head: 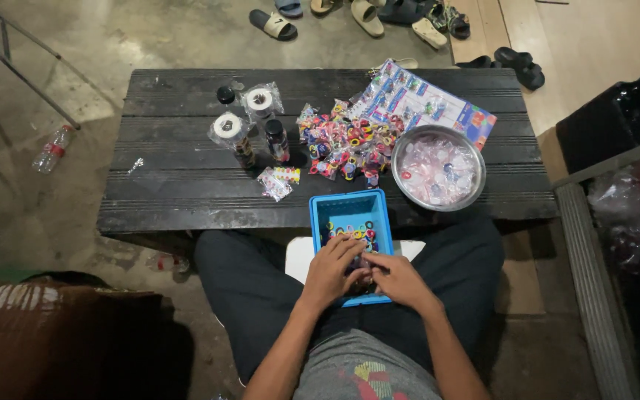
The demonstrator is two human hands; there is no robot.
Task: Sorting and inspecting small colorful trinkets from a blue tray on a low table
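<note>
Blue plastic tray (350, 204) on lap, w/ small colourful rings (351, 230) inside.

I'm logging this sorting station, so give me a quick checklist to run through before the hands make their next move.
1. Blue tray steady on the lap, against the table edge: ok.
2. Left hand over the tray: ok.
3. Right hand meets it there: ok.
4. What the fingers pinch: cannot tell.
5. Coloured rings remain in the tray: ok.
6. Metal bowl upright on the table: ok.
</note>
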